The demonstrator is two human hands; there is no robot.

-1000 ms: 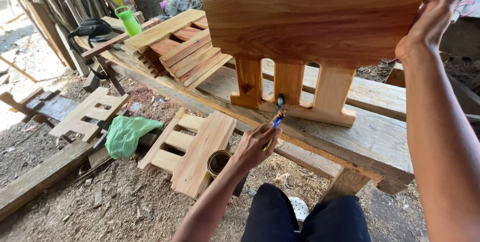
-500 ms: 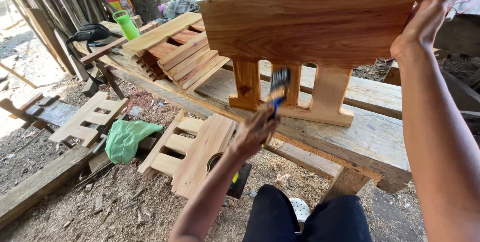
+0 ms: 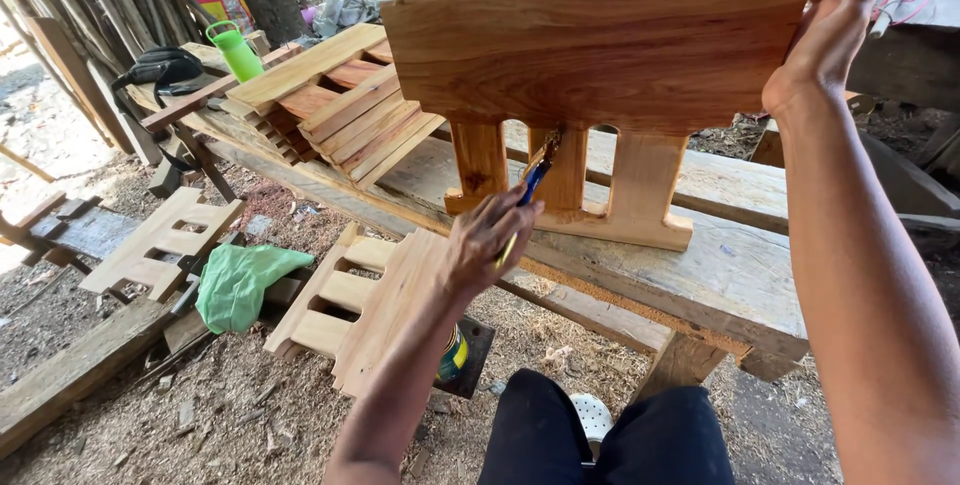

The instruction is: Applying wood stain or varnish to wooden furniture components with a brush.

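Observation:
My left hand grips a small paintbrush with a blue ferrule, its bristles touching the underside of the wide top board between two slats. The varnished wooden piece stands tilted on the plank workbench, with three short slats joining its top board to a bottom rail. My right hand holds the top right corner of that board and steadies it.
More varnished slatted pieces are stacked on the bench's left. Unvarnished slatted pieces lie on the sawdust ground beside a green cloth. A can stands by my knee. A green bottle is at the back left.
My left hand rose from low by the bottom rail, bringing the brush up to the underside of the top board. The right hand kept its hold on the corner.

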